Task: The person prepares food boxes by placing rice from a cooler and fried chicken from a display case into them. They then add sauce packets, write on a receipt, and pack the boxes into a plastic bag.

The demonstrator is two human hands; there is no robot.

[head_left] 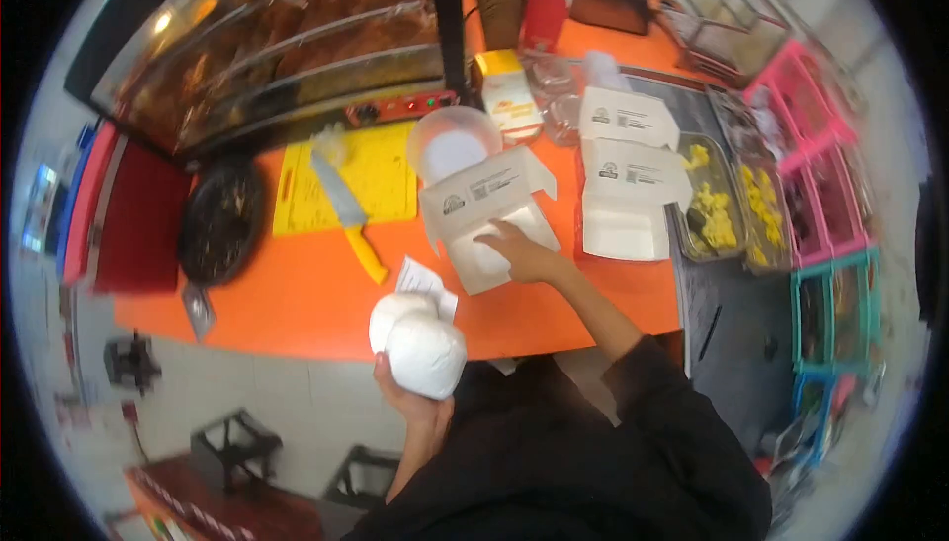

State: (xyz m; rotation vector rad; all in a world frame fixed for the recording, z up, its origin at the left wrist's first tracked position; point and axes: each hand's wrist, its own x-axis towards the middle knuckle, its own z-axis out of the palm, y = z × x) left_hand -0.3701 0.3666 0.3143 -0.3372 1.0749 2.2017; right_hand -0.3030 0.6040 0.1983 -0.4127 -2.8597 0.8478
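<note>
Two rounded white wrapped bundles (427, 353) are stacked in my left hand (410, 403), whose fingers curl round them from below near the front table edge. A printed slip of paper (420, 277) shows just behind the bundles. My right hand (524, 252) reaches into an open cardboard food box (479, 193), its fingers stretched out over the white inside. The box's printed lid stands raised at the back. To the right, two more open food boxes (625, 230) sit one behind the other.
A yellow-handled knife (341, 200) lies across the yellow cutting board (297, 185). Behind stand a clear plastic tub (420, 141) and a lit display case (297, 77). A black round pan (222, 220) is at left. Trays with yellow food (712, 195) and coloured baskets (830, 215) line the right.
</note>
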